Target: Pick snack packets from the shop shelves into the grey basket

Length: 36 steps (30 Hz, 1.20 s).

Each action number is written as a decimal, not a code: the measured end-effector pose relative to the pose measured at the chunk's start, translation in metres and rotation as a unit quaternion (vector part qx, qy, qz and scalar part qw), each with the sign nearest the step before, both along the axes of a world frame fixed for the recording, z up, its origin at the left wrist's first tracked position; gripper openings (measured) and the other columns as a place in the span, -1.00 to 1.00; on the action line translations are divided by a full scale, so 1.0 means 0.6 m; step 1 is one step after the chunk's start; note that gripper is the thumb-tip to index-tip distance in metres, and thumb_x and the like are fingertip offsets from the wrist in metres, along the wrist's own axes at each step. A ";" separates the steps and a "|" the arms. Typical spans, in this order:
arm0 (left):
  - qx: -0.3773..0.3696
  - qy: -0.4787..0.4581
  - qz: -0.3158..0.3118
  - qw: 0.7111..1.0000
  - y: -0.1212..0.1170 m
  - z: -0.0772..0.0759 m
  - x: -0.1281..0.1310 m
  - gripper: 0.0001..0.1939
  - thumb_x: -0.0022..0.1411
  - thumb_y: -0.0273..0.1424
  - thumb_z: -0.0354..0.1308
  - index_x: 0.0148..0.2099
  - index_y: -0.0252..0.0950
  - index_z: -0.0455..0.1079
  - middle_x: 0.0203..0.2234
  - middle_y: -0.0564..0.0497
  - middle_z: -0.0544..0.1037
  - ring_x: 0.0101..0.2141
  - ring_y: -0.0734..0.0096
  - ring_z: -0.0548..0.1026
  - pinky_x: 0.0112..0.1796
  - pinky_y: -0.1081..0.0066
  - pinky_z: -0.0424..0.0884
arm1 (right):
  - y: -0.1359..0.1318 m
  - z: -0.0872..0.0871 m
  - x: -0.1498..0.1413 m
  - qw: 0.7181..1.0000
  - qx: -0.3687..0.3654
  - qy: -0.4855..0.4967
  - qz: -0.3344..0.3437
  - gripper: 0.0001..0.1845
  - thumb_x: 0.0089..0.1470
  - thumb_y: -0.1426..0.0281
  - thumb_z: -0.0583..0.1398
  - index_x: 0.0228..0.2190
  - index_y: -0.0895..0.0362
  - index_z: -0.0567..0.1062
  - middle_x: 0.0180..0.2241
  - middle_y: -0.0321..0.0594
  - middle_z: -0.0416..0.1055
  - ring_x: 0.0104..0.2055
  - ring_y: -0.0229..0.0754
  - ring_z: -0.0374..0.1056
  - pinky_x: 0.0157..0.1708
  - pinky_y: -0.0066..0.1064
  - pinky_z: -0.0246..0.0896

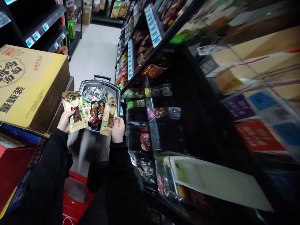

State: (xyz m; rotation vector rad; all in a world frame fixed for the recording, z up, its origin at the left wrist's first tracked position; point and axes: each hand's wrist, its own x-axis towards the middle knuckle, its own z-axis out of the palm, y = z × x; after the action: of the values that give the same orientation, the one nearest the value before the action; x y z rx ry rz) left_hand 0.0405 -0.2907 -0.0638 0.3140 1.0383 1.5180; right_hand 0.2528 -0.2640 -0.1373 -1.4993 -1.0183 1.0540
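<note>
Two beige snack pouches with brown pieces printed on them are held up over a grey shopping basket point(116, 90). My left hand point(65, 121) grips the left snack pouch point(78, 120), thumb on its front. In my right hand point(118, 129) the other snack pouch point(108, 117) is pinched by its right edge and tilted. Behind and below the pouches, the basket contains several small shiny packets point(95, 93), some clear and some dark with red. The basket's black handle point(102, 78) is at its far end.
On my left stands a large yellow carton point(25, 90) with dark printing. Black shelving point(150, 147) with packets in clear compartments runs along my right. A pale floor aisle point(97, 47) leads ahead. Below my arms is a red plastic surface point(75, 200).
</note>
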 end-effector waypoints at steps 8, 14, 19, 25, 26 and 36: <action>0.022 0.020 0.041 0.999 0.003 -0.011 -0.025 -0.56 -0.17 -0.53 0.30 -0.14 -0.42 0.40 -0.29 -0.12 0.58 -0.15 0.13 0.51 -0.01 0.16 0.37 | 0.068 -0.091 -0.080 0.911 -0.141 -0.341 0.185 -0.79 0.18 0.46 -0.06 -0.19 0.21 0.30 -0.25 0.01 0.39 -0.20 -0.08 0.32 -0.20 -0.37 0.12; 0.010 0.040 0.029 0.999 0.006 -0.013 -0.022 -0.47 -0.25 -0.47 0.38 -0.14 -0.42 0.41 -0.26 -0.14 0.57 -0.17 0.10 0.52 -0.02 0.13 0.36 | 0.116 -0.137 -0.155 0.876 -0.178 -0.371 0.250 -0.71 0.16 0.49 -0.02 -0.08 0.24 0.28 -0.21 0.09 0.38 -0.15 -0.02 0.35 -0.13 -0.23 0.15; -0.003 0.052 -0.007 0.999 0.005 -0.010 -0.017 -0.46 -0.25 -0.44 0.40 -0.13 -0.44 0.41 -0.28 -0.15 0.58 -0.20 0.11 0.53 -0.02 0.12 0.35 | 0.133 -0.127 -0.171 0.872 -0.196 -0.369 0.256 -0.70 0.13 0.49 0.03 -0.08 0.30 0.30 -0.14 0.22 0.35 -0.08 0.04 0.34 -0.10 -0.15 0.17; -0.007 0.057 -0.035 0.998 0.004 -0.016 -0.008 -0.52 -0.24 -0.43 0.39 -0.18 -0.42 0.43 -0.27 -0.14 0.58 -0.19 0.13 0.52 -0.01 0.14 0.33 | 0.092 -0.048 -0.124 0.914 -0.122 -0.301 0.243 -0.71 0.17 0.40 -0.02 -0.11 0.25 0.33 -0.13 0.02 0.39 -0.10 -0.15 0.35 -0.08 -0.34 0.21; -0.008 0.056 -0.038 0.998 0.004 -0.018 -0.005 -0.52 -0.24 -0.43 0.39 -0.19 -0.42 0.43 -0.27 -0.14 0.58 -0.19 0.12 0.52 -0.02 0.14 0.34 | 0.070 -0.032 -0.114 0.931 -0.099 -0.250 0.247 -0.69 0.18 0.35 -0.05 -0.11 0.22 0.32 -0.18 -0.05 0.42 -0.20 -0.19 0.38 -0.16 -0.37 0.25; -0.013 -0.015 -0.123 0.992 -0.008 -0.022 0.052 -0.61 -0.15 -0.43 0.32 -0.21 -0.43 0.43 -0.29 -0.17 0.58 -0.17 0.09 0.52 -0.06 0.16 0.38 | -0.092 0.039 -0.087 0.989 0.030 0.004 0.145 -0.59 0.04 0.05 0.05 -0.40 0.18 0.35 -0.44 -0.22 0.35 -0.40 -0.22 0.25 -0.37 -0.42 0.18</action>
State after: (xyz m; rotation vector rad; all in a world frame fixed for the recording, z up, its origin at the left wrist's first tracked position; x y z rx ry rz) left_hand 0.0720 -0.2953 -0.0772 0.3840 0.9574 1.2832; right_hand 0.2007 -0.3191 -0.1140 -1.3221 -1.2782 1.2195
